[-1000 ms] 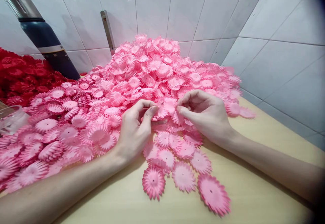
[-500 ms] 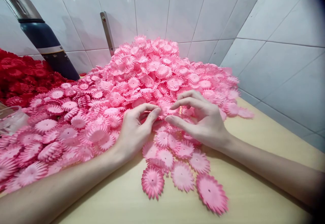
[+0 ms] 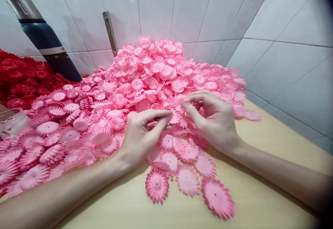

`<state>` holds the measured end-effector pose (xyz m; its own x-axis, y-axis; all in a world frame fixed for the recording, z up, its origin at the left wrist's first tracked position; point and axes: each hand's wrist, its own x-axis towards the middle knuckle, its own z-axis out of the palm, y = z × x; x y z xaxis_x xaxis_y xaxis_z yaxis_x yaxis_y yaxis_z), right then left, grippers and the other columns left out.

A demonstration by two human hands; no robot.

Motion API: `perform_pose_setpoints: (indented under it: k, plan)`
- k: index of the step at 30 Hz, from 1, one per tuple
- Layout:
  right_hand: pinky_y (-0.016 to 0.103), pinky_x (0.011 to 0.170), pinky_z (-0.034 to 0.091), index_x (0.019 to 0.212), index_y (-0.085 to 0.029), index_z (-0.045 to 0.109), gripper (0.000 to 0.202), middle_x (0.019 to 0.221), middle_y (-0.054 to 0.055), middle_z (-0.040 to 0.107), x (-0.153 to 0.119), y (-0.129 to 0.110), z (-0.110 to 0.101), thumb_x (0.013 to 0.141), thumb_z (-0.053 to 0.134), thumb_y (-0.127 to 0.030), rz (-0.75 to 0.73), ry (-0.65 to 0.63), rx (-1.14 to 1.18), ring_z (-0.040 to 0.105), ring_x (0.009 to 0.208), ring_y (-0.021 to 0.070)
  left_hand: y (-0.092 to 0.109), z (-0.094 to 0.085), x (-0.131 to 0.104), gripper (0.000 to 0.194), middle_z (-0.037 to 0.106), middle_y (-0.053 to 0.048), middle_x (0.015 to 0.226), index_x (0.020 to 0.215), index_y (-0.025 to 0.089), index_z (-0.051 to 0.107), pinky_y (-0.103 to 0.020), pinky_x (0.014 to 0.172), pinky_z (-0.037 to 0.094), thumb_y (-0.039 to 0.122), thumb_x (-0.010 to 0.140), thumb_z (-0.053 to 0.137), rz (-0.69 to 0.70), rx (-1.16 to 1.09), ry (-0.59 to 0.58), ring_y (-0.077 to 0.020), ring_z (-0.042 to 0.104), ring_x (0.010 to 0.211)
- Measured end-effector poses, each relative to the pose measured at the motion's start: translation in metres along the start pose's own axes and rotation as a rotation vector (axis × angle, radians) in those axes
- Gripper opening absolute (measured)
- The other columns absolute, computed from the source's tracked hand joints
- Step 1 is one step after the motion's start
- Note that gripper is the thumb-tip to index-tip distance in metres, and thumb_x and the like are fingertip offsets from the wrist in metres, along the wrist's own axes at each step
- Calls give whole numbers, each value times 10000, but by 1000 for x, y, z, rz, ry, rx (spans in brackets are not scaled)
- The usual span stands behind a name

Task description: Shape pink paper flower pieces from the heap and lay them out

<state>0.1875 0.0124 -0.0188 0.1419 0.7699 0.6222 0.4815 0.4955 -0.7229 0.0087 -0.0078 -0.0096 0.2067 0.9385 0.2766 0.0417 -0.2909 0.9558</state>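
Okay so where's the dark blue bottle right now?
In the head view, the dark blue bottle is at the upper left, between the tiled wall and the red petals.

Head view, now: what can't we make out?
All head view:
- Pale pink, fringed petal discs between left hand and right hand: blurred, grip and count unclear.
- Dark blue, metal-capped bottle: print too small.
- Clear plastic container, red fringed petal pile: cut off by left edge.

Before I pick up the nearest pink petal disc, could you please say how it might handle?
The nearest pink petal disc looks thin, with cut edges, so it would probably be light and floppy. Lying flat on the table, it may slide rather than roll if pushed.
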Motion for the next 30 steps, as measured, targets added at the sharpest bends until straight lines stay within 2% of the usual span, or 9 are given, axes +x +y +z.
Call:
perform_pose_setpoints:
  k: [4,7,10,12,15,19,25,30]
  plan:
    - [364,672,476,794,-224,604,118,827,48,629,4,9,-1,833,653,-324,214,128,59,579,730,190,1,-1,-1,139,733,-47,894,897,167,747,-304,763,628,247,812,671,12,13,29,-174,703,816]
    - [356,663,472,909,-238,610,180,918,56,625,2,6,0,791,708,-331,100,74,68,561,751,190,0,-2,2,202,721,-52,934,1002,188,711,-311,804,610,270,824,660,9,33,16,-181,696,876]
    - [380,726,481,977,-247,610,265,950,59,608,-2,-1,0,755,750,-283,-91,12,21,564,825,210,-2,-4,7,378,703,-72,959,1148,196,630,-318,761,612,317,796,697,-81,26,49,-207,699,904]
    - [409,799,485,943,-239,639,229,950,68,622,-4,-5,-1,749,759,-256,-231,-96,-19,579,900,232,-1,-4,8,411,694,-100,1002,1132,169,619,-321,729,613,346,774,718,-137,-14,61,-235,694,942]
    - [442,830,493,946,-240,677,195,944,73,673,-5,-6,-2,764,748,-227,-383,-259,-37,598,924,247,1,-2,8,373,692,-112,1025,1084,143,633,-317,745,606,355,786,707,-152,-103,11,-235,688,963]
    - [442,792,519,971,-257,701,182,944,61,714,-5,-2,-2,831,653,-151,-370,-262,9,630,889,236,2,-1,7,397,702,-84,1019,1110,148,644,-302,843,574,282,751,748,-101,-118,-11,-190,680,949]
    - [446,751,551,946,-281,739,214,880,42,742,-6,0,-1,810,666,-132,-372,-260,101,657,842,238,-2,-3,8,367,696,-63,1123,1095,182,669,-314,909,555,244,743,754,-48,-126,-51,-186,664,1009]
    - [427,723,549,865,-278,747,162,819,35,739,-6,-3,-2,777,709,-147,-325,-290,167,648,799,230,-1,-5,7,371,712,-64,1085,1079,175,686,-298,825,590,241,724,771,-113,-133,-38,-194,675,968]
